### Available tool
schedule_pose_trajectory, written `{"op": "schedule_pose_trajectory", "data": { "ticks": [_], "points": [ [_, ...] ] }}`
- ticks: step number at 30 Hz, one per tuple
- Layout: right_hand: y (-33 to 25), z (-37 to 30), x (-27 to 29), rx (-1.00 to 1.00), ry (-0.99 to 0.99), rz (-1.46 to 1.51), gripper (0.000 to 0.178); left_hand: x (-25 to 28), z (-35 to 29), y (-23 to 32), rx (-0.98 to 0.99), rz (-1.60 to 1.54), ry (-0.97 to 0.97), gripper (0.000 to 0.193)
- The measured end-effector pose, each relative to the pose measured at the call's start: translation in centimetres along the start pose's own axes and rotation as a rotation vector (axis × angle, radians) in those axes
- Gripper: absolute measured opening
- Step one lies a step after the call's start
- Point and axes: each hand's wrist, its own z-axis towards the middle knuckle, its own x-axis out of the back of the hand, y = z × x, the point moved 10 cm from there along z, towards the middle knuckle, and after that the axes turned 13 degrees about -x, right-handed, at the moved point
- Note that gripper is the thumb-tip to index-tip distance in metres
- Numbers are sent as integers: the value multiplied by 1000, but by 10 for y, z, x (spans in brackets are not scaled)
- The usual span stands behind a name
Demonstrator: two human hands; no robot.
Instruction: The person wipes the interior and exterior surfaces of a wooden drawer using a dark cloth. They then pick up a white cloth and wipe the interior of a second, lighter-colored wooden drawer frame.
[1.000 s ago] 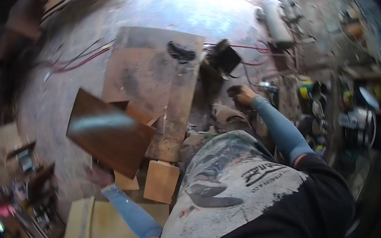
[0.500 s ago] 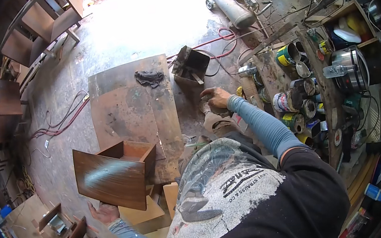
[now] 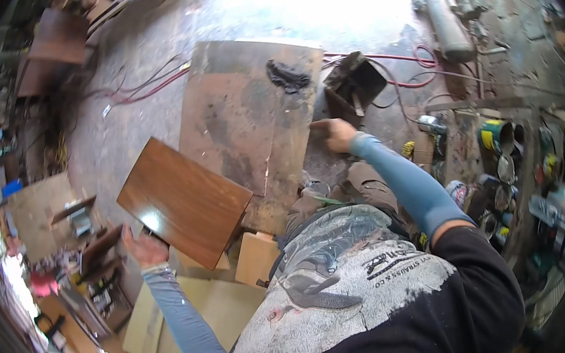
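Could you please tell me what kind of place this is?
Probably a furniture workshop: the glossy brown wooden panel, a green-and-yellow cylindrical can and the long grey cylindrical tank suggest it.

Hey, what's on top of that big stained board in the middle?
A crumpled dark cloth lies near the far right corner of the stained board. The glossy brown wooden panel blocks its near left part, so anything there is hidden.

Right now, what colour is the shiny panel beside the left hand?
The shiny panel is reddish brown with wood grain, best in the head view.
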Motion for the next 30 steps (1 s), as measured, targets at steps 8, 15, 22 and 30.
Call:
{"op": "schedule_pose_trajectory", "data": {
  "ticks": [8, 15, 22, 30],
  "points": [
    [-108, 15, -47, 254, -262, -43, 62, -87, -58, 36, -110, -3, -52, 56],
    [75, -1, 72, 25, -59, -112, 55, -208, -109, 85, -55, -131, -626, 62],
    [150, -44, 226, -190, 284, 295, 56, -376, -83, 103, -341, -43, -348, 51],
    [286, -136, 333, -195, 778, 373, 53, -656, -93, 22, -257, -109, -475, 74]
  ]
}}
